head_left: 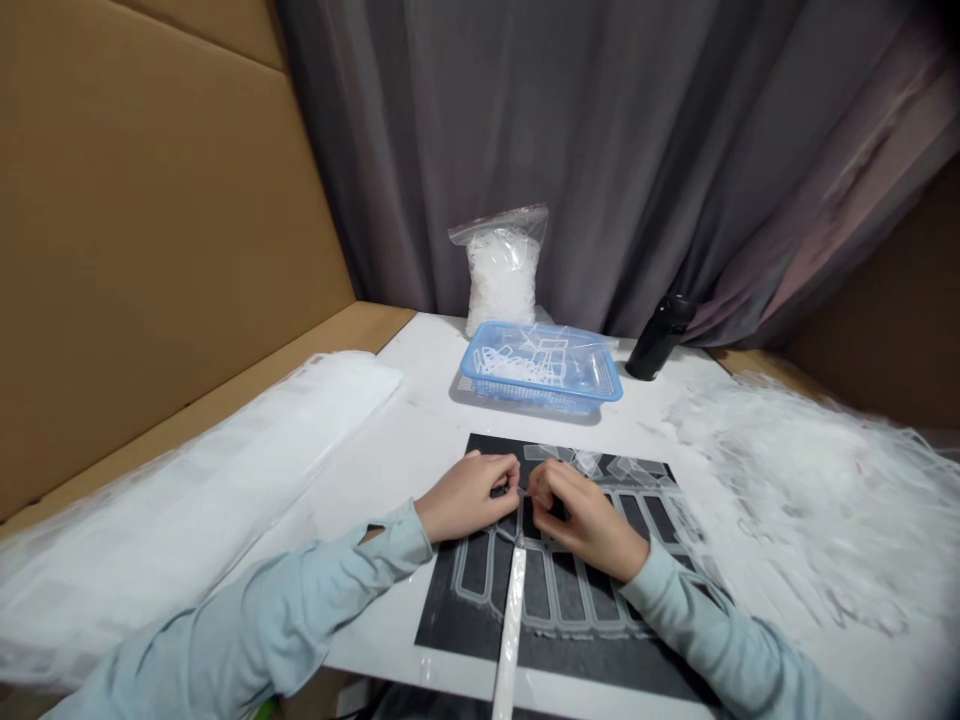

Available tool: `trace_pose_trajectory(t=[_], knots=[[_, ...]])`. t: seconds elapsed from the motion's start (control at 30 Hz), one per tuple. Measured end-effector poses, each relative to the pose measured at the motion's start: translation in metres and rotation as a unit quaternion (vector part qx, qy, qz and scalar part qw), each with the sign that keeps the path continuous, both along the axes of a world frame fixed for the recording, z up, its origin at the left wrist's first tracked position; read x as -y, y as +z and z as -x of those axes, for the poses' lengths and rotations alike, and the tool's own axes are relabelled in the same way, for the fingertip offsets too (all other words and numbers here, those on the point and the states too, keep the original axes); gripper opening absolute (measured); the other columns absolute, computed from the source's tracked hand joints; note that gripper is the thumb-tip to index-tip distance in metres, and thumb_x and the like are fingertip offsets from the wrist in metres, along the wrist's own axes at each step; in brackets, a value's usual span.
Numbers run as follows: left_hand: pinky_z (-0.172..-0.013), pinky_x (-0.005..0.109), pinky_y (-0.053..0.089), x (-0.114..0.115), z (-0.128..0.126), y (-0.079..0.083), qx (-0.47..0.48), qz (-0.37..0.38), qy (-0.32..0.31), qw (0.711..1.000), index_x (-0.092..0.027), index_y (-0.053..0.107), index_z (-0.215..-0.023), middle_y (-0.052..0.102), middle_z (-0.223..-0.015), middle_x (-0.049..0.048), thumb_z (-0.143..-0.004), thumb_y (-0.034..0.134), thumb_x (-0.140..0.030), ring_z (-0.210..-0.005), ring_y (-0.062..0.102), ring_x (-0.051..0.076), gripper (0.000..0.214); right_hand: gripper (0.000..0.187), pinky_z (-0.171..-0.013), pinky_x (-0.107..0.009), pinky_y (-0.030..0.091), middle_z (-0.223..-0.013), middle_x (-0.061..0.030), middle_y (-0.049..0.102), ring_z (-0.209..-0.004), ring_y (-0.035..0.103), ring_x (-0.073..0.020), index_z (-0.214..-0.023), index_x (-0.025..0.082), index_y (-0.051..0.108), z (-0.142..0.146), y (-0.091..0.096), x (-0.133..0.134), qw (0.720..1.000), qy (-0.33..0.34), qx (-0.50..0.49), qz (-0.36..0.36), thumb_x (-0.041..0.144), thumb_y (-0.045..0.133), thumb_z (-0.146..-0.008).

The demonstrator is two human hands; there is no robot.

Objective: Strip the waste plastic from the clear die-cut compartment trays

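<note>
Left hand (466,493) and right hand (589,515), nearly meeting: thumbs and fingertips closed, both apparently pinching the clear frame sheet (554,590) between them. Sheet lies flat on the black mat (450,625), in front of the person; its wide axis runs left-right, slots' long axes near-to-far. White strip (510,625) points from the hands toward the near edge. Judged partway: loose frames in the blue basket (540,389), many joined frames left on this sheet. Stacked sheets (225,490) left look untouched; tangled clear plastic (817,490) heaped right.
</note>
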State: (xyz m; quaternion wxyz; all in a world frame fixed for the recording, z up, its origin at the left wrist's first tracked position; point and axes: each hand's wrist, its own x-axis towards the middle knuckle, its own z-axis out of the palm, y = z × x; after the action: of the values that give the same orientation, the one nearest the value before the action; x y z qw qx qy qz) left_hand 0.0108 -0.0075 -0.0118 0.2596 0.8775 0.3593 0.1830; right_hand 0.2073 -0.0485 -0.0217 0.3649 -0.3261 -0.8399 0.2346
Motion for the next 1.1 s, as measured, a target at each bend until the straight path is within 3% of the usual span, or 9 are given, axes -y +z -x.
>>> trace_pose_trajectory(t=[0.33,0.53,0.67,0.83,1.1], knots=[[-0.070,0.029,0.033,0.001,-0.001,0.001,-0.006,-0.001,0.000,1.000,-0.019,0.051,-0.075,0.055,-0.069,-0.0043,-0.081,0.051,-0.019,-0.065,0.050,0.014,0.006,0.027,-0.074,-0.030,0.040,-0.085,-0.0008,0.047,-0.082,0.049,-0.0178,-0.077,0.023,0.035,0.003,0.008,0.003,0.995,0.014,-0.068,0.070,-0.001,0.045,-0.072],[-0.070,0.029,0.033,0.000,-0.001,0.001,-0.009,0.001,0.001,1.000,-0.019,0.051,-0.075,0.055,-0.069,-0.0042,-0.081,0.052,-0.019,-0.065,0.050,0.014,0.006,0.030,-0.068,-0.029,0.039,-0.087,-0.0010,0.045,-0.076,0.045,-0.0174,-0.083,0.024,0.035,-0.002,0.009,0.003,0.999,-0.016,0.012,0.047,-0.002,0.046,-0.069],[-0.070,0.029,0.033,0.001,-0.002,0.003,-0.011,-0.001,0.004,1.000,-0.019,0.050,-0.075,0.054,-0.068,-0.0044,-0.080,0.052,-0.018,-0.064,0.049,0.013,0.006,0.030,-0.065,-0.029,0.038,-0.089,-0.0017,0.044,-0.070,0.044,-0.0168,-0.088,0.023,0.038,-0.002,0.005,0.003,0.993,-0.083,0.083,0.010,-0.003,0.041,-0.075],[-0.068,0.028,0.033,0.001,-0.002,0.002,-0.009,-0.005,0.005,1.000,-0.019,0.050,-0.074,0.054,-0.067,-0.0042,-0.081,0.052,-0.019,-0.063,0.050,0.014,0.008,0.020,-0.058,-0.027,0.037,-0.079,0.0010,0.047,-0.062,0.047,-0.0149,-0.092,0.023,0.042,0.000,-0.001,0.005,0.992,-0.117,0.053,0.000,0.005,0.048,-0.085],[-0.067,0.028,0.033,0.001,0.001,0.005,0.031,-0.045,0.037,0.998,-0.019,0.052,-0.080,0.050,-0.063,-0.0056,-0.081,0.056,-0.022,-0.060,0.048,0.013,0.005,0.007,-0.063,-0.026,0.042,-0.077,0.0010,0.055,-0.067,0.053,-0.0148,-0.089,0.022,0.047,0.003,-0.003,0.001,0.995,-0.057,0.002,0.084,0.018,0.051,-0.093]])
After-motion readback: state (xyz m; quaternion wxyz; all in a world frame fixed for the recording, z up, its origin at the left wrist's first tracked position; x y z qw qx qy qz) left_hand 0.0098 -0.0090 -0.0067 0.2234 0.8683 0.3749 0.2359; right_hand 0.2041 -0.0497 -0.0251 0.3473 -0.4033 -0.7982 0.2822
